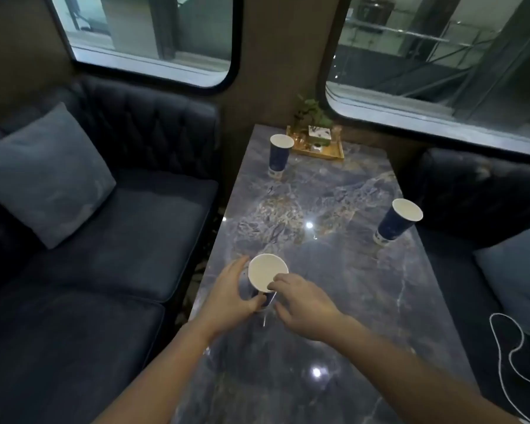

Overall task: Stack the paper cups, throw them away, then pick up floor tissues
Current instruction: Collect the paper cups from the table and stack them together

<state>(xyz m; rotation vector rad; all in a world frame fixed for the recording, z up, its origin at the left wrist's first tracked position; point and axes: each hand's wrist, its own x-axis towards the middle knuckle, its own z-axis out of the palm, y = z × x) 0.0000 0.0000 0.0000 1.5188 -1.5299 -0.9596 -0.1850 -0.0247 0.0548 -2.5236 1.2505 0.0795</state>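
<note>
- Near cup (pixel 267 272): blue paper cup, white inside, upright on the marble table (pixel 334 301), close to the table's left edge and nearest the camera.
- Left hand (pixel 231 296): wrapped around the near cup's left side, fingers curled on the wall, thumb low at the front near the base. Gripping it.
- Right hand (pixel 303 304): fingertips pinching the near cup's rim on its right-front side; the rest of the hand sits over the table just right of the cup. Closed on the rim.
- Far cup (pixel 279 156): same blue type, upright at the far end of the table, just left of the wooden tray (pixel 318 153). Well apart from the hands.
- Right cup (pixel 398 221): upright by the table's right edge, about midway along. Looks tilted outward, probably lens distortion. Cannot tell for sure.
- No cups nested; all three stand separately.
- Tray holds a small potted plant (pixel 314 117) and a few small items, too blurred to identify.
- Dark tufted sofa (pixel 104 240) left of the table, with a grey-blue cushion (pixel 43 175) against its back.
- Second dark seat (pixel 478 191) right of the table; a white cable (pixel 507 356) loops over its near part.
- Two rounded windows (pixel 147 29) behind, wall panel between them.
</note>
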